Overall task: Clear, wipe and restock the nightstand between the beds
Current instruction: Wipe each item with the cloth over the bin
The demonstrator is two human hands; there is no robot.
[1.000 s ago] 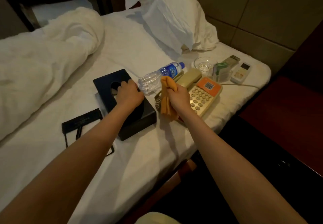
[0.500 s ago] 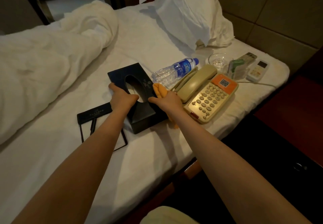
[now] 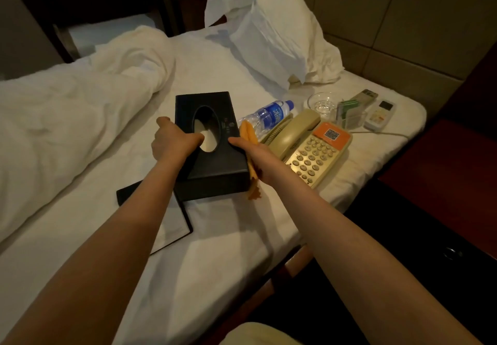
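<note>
A black tissue box with an oval slot sits on the white bed sheet. My left hand grips its left side, thumb over the slot's edge. My right hand presses against the box's right side while holding an orange cloth, which hangs down past the box's corner. Right of the box lie a beige phone, a water bottle, a glass, a clear holder with green packets and two remotes.
A black folder lies partly under the tissue box. A rumpled duvet fills the left, a pillow leans at the headboard. The dark red nightstand stands at the right, beyond the bed edge.
Both hands have closed on the tissue box's sides; the right hand with the cloth came over from the phone. The box has turned and now stands straighter, its oval slot uncovered.
</note>
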